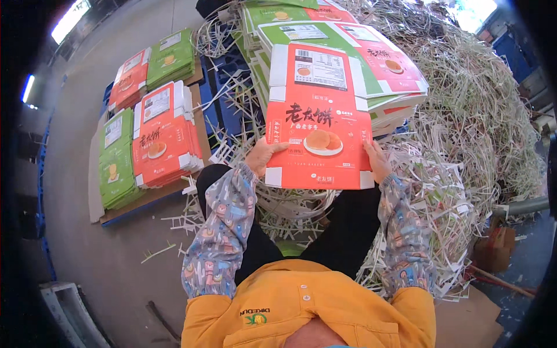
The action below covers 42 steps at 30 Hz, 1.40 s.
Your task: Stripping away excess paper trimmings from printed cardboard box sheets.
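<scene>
Between my hands I hold a flat, unfolded red carton blank [319, 124] with a picture of round pastries on a plate and white glue flaps. My left hand [264, 155] grips its lower left edge, thumb on the printed face. On the lower right edge, my right hand [377, 161] is closed around the card. Just beyond the blank rises a tall stack of uncut printed sheets [386, 37] in green and red. Whether the held piece is one blank or several layers cannot be made out.
To the left, a pallet with cardboard [194, 110] carries piles of red blanks [165, 136] and green blanks [116, 156]. A large heap of shredded paper strips [464, 98] fills the right side. More strips lie around my legs. A brown box [494, 248] stands at the right.
</scene>
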{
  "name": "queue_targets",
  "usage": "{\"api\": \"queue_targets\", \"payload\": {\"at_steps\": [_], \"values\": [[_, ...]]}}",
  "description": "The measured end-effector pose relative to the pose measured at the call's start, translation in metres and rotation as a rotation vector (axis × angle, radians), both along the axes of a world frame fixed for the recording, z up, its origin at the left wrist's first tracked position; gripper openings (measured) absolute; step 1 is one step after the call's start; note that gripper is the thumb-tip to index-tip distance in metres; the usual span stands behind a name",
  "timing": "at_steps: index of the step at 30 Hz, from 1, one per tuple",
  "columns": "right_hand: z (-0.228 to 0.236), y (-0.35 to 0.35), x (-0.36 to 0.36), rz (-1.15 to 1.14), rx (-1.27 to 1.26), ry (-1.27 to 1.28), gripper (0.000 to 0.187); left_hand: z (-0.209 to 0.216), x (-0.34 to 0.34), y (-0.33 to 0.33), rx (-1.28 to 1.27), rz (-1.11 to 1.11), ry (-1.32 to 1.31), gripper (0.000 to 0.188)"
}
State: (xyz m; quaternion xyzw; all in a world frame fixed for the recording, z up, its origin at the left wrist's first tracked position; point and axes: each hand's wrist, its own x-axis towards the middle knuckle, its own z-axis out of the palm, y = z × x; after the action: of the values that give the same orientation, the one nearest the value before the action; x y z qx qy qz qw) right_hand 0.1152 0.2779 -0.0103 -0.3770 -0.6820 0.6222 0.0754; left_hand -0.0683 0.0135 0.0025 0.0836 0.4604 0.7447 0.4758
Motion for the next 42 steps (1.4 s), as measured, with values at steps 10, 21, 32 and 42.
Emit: {"api": "queue_targets", "payload": {"at_steps": [10,21,32,42], "values": [[0.010,-0.018,0.002,-0.089,-0.408,0.352,0.022,0.015,0.041,-0.031,-0.419,0.728,1.079,0.029],[0.029,-0.119,-0.023,-0.197,-0.440,0.501,0.026,0.023,0.083,-0.040,0.189,0.382,-0.194,0.030],[0.073,-0.198,-0.092,0.024,-0.312,0.730,0.025,0.104,0.003,-0.097,-0.030,0.616,0.762,0.024],[0.088,-0.223,-0.137,0.480,-0.330,0.451,0.018,0.153,-0.084,-0.217,0.007,1.079,0.715,0.022]]}}
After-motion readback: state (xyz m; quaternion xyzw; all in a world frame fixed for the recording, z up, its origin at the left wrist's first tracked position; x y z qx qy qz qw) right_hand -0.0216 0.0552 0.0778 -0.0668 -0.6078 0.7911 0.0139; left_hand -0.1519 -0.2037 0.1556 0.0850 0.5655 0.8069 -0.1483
